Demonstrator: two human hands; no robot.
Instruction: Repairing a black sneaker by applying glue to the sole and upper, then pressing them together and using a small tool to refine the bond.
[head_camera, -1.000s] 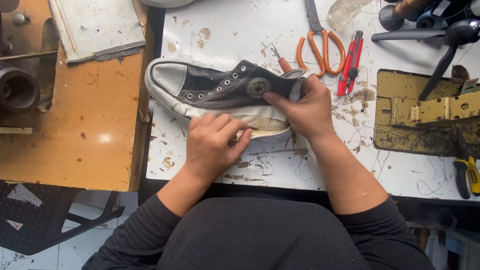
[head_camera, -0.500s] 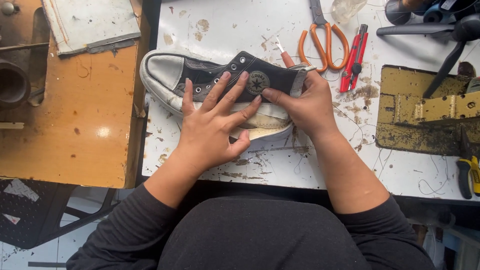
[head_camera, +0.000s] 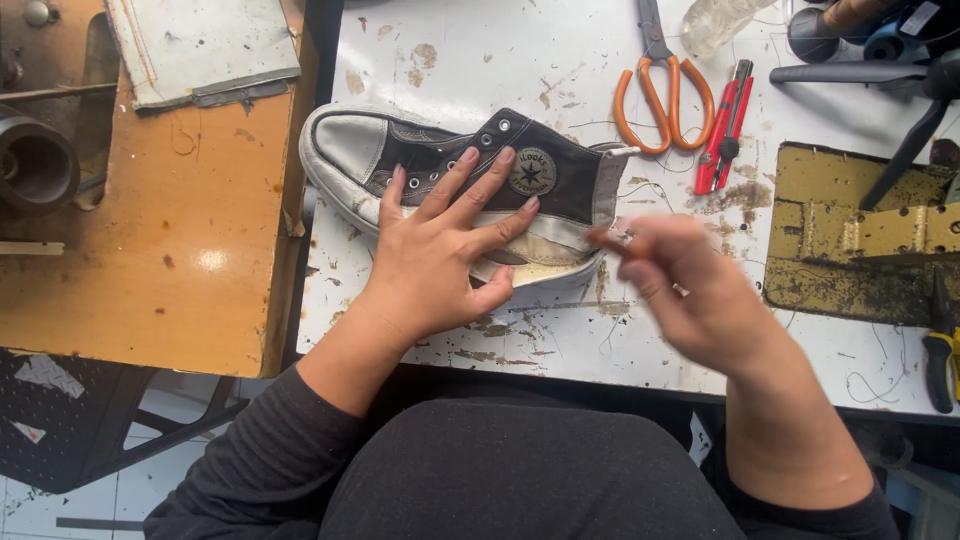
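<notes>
A dark grey high-top sneaker (head_camera: 560, 185) with a white toe cap and a round patch lies on its side on the stained white table (head_camera: 480, 60). My left hand (head_camera: 440, 255) rests flat on it, fingers spread over the laces and sole. My right hand (head_camera: 690, 290) is blurred in motion just right of the heel, off the shoe, fingers loosely curled with nothing visible in them.
Orange-handled scissors (head_camera: 665, 90) and a red utility knife (head_camera: 722, 130) lie behind the shoe. A dirty yellow metal plate (head_camera: 860, 240) sits at the right, yellow-handled pliers (head_camera: 940, 365) near the front edge. A wooden bench (head_camera: 150, 220) stands at the left.
My left hand opened from curled to flat on the shoe. My right hand let go of the heel and pulled back to the right. The shoe stays where it was.
</notes>
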